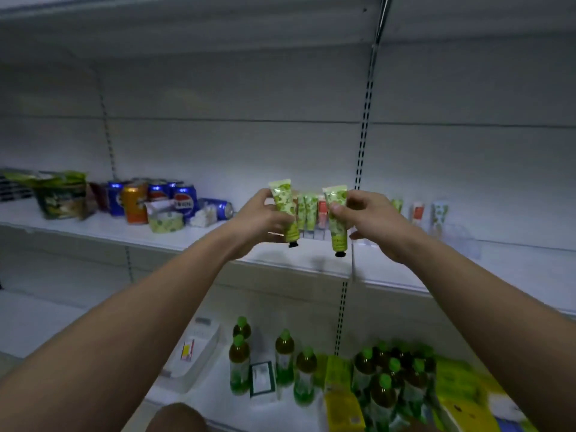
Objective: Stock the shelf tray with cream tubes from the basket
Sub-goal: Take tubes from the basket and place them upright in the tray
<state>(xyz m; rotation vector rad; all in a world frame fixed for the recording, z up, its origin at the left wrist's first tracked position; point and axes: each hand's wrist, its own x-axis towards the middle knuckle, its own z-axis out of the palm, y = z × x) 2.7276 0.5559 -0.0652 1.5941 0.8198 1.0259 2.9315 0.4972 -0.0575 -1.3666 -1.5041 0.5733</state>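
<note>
Gripping green black-capped cream tube (284, 210) in left hand (260, 218), another (337, 219) in right hand (372, 219); clear shelf tray (314, 233) behind, blue soda cans (174, 198) left.

Two held tubes (285, 210) (337, 218) hang before the tray's tubes (308, 210); cans (156, 198) stand left, bottles (305, 369) on the shelf below

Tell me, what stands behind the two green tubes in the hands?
Behind the left tube and right tube, green and red tubes stand upright on the shelf. The hands hide the rest of the row.
</note>
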